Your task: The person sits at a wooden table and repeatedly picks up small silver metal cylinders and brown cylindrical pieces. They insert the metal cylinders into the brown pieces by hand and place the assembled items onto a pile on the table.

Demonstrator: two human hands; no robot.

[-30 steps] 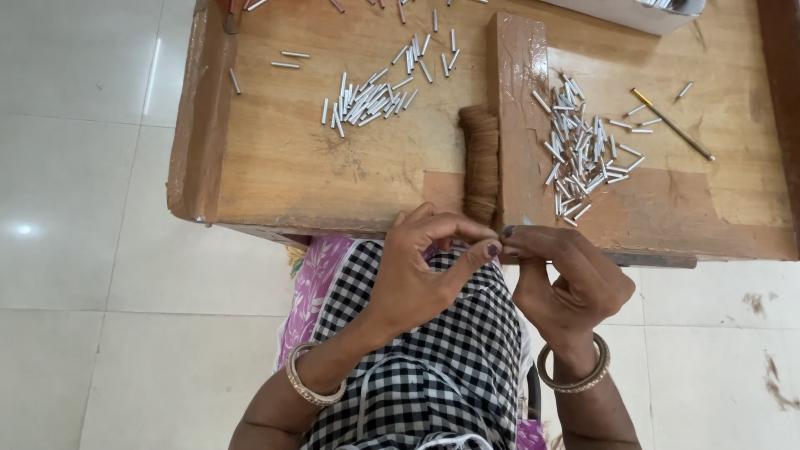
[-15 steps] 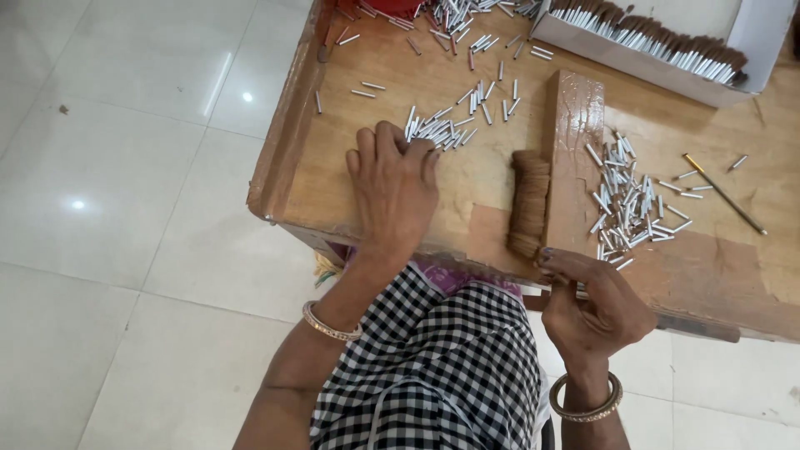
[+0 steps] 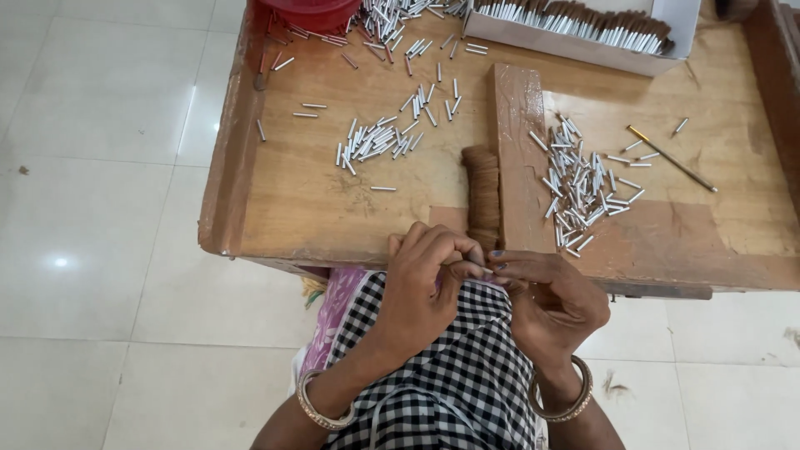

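My left hand [image 3: 425,283] and my right hand [image 3: 546,296] meet over my lap at the near edge of the wooden tray table [image 3: 275,200]. Their fingertips pinch together on something small that the fingers hide. Just beyond them lies a bundle of brown fibre [image 3: 482,192] beside an upright wooden block [image 3: 517,158]. A loose pile of small silver tubes [image 3: 379,137] sits left of the block, and another pile of silver tubes [image 3: 579,183] sits to its right.
A thin brass rod [image 3: 671,158] lies at the right of the table. A white box [image 3: 583,29] of finished brown-tipped tubes stands at the back, with a red bowl [image 3: 312,12] at the back left. White tiled floor [image 3: 100,250] surrounds the table.
My left hand, which lay flat on the table near the left tube pile, has come back to my lap and joined my right hand fingertip to fingertip.
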